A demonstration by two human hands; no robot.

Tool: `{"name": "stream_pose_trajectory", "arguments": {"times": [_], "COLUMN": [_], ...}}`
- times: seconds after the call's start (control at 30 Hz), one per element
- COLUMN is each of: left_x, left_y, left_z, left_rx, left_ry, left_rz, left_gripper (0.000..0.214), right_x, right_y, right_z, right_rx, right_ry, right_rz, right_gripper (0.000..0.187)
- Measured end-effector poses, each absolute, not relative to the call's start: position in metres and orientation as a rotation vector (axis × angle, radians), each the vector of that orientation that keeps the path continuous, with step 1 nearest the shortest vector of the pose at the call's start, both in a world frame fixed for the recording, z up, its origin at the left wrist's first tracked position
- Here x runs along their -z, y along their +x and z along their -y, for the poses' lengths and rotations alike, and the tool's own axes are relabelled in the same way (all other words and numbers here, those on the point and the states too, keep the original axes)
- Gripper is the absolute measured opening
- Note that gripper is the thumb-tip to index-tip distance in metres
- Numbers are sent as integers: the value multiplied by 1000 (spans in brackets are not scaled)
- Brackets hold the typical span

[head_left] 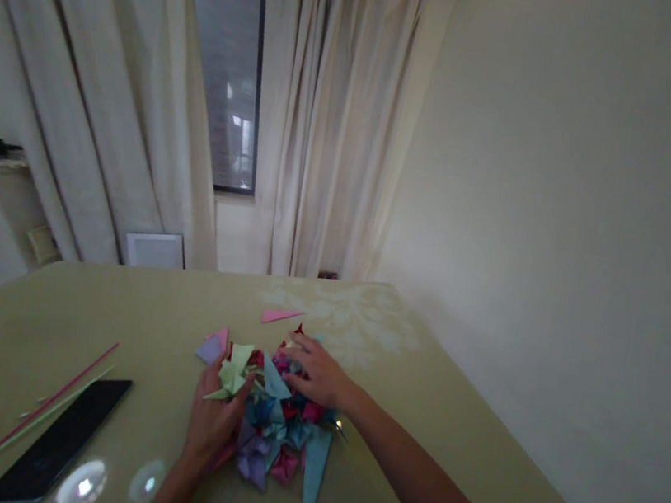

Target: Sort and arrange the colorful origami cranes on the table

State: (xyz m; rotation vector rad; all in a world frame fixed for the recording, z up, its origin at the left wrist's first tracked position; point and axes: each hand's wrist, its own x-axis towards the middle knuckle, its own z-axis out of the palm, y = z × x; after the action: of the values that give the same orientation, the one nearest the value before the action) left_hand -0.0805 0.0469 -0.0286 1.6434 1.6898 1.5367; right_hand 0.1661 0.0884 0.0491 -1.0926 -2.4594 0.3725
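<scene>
Several folded paper pieces in blue, purple, red and pink lie in a heap on the table between my hands. At its left side, my left hand curls its thumb and fingers around a pale green folded paper. My right hand rests over the top right of the heap, fingers spread and touching the pieces; what lies beneath them is partly hidden. A long light blue paper point sticks out towards me. Beside my left fingertips are pink and lilac paper pieces.
A flat pink paper triangle lies beyond the heap on the table. To the left are a black phone-like slab, a thin pink stick, a green stick and a clear round object. A wall borders the right side.
</scene>
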Motion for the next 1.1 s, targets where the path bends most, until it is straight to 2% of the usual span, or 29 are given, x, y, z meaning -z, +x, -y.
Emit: {"name": "stream_pose_trajectory", "arguments": {"times": [0.23, 0.4, 0.57, 0.73, 0.8, 0.93, 1.1], "left_x": [22, 15, 28, 49, 54, 55, 52], "left_y": [-84, -85, -89, -83, -77, -67, -66], "left_z": [-42, -26, 7, 41, 47, 47, 38], "left_rx": [-1632, -1648, -1545, -1307, -1154, -936, -851], "left_ry": [1796, 1850, 1988, 2327, 2547, 2821, 2780], "left_rz": [-1693, -1659, -1671, -1761, -1738, -1647, -1783], "left_gripper": [72, 56, 63, 72, 72, 65, 60], "right_x": [-25, 5, 16, 8, 2, -4, 2], "right_y": [231, 230, 211, 201, 199, 198, 201], "right_z": [-9, 30, 44, 20, 5, -23, -43], "right_rx": [-329, -369, -284, -278, -306, -328, -430], "right_ry": [-1308, -1336, -1315, -1449, -1463, -1462, -1358], "right_rz": [2204, 2213, 2334, 2269, 2316, 2344, 2304], "right_gripper": [54, 83, 61, 72, 68, 54, 22]}}
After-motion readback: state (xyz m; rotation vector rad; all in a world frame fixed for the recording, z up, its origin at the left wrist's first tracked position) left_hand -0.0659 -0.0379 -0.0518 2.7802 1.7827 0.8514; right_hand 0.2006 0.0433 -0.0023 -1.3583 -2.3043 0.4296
